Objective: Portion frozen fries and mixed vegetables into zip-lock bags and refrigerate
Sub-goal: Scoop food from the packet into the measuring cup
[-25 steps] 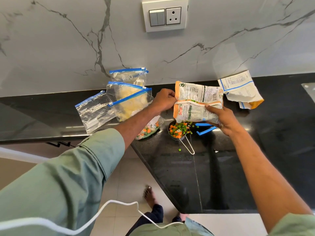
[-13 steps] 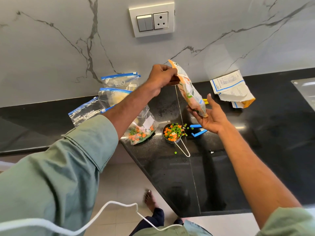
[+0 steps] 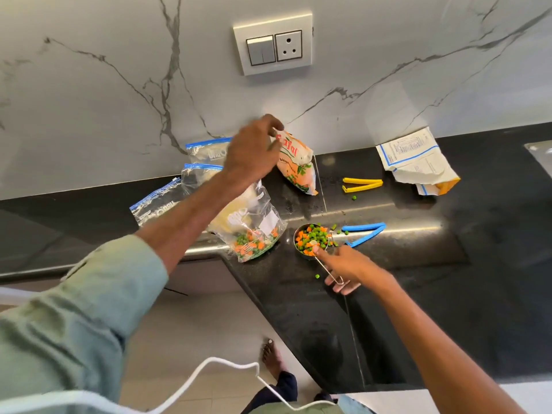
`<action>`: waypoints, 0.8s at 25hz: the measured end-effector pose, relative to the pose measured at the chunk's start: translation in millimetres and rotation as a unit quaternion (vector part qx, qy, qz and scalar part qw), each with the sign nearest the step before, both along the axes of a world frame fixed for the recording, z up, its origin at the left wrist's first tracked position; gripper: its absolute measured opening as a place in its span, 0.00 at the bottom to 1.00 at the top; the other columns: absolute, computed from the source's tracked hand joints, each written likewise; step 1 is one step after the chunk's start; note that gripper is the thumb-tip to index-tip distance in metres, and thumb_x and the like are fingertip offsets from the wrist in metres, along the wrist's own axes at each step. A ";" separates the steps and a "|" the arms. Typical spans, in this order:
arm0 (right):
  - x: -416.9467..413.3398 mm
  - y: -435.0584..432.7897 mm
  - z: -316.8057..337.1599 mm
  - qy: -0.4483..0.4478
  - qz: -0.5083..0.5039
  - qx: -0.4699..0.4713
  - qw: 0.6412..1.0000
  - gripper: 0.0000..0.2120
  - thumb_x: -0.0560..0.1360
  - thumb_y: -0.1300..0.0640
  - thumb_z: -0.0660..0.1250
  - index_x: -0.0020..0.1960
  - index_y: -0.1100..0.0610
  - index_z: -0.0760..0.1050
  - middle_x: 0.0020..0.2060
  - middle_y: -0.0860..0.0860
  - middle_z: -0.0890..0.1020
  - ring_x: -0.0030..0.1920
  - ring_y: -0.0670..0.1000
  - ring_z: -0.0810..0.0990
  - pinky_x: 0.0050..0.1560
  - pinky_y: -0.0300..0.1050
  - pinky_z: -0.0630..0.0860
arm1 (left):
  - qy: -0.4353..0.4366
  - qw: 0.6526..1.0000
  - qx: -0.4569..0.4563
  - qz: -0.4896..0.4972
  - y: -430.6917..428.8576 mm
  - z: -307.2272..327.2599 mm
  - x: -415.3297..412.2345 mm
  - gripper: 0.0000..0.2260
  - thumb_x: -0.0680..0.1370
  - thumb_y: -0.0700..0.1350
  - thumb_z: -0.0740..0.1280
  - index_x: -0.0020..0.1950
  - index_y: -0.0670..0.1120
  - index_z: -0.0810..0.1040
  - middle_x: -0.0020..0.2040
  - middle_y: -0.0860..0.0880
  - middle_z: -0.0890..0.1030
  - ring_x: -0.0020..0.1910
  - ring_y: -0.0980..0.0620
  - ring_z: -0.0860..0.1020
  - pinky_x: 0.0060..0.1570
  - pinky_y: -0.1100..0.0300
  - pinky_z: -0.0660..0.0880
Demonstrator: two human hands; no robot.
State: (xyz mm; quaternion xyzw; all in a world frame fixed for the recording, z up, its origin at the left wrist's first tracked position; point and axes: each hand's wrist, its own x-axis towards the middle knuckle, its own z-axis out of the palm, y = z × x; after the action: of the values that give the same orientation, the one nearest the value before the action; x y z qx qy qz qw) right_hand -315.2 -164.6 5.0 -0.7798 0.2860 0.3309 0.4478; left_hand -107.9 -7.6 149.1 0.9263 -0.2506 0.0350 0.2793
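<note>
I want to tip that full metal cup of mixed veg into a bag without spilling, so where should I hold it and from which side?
Grip the wire handle, coming from the near side: it juts from the measuring cup toward the counter's front edge, where the right hand already rests on it. The bowl is heaped to the rim, so holding its wall would likely knock pieces out. Keep it level until it is over the bag.

wall socket (image 3: 272,43), marble backsplash (image 3: 89,115)

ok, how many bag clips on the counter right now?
2. A yellow clip lies open near the back wall, between the vegetable packet and the empty packet. A blue clip lies open just right of the measuring cup. None seem hidden.
</note>
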 end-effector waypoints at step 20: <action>0.2 36.0 -20.2 -0.121 -0.167 0.034 0.978 0.17 0.85 0.41 0.59 0.55 0.53 0.78 0.40 0.52 0.87 0.31 0.47 0.74 0.31 0.42 0.70 | 0.134 0.967 0.193 -0.103 134.8 -22.9 -5.1 0.09 0.82 0.46 0.66 0.51 0.47 0.86 0.41 0.56 0.86 0.42 0.60 0.84 0.52 0.51 0.81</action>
State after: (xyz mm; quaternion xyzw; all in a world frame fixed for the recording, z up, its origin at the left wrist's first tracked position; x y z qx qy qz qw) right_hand -314.9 -128.6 -15.1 -0.7396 0.3447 0.1641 0.5543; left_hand -113.0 127.2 126.1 0.9281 -0.3066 -0.1677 0.1286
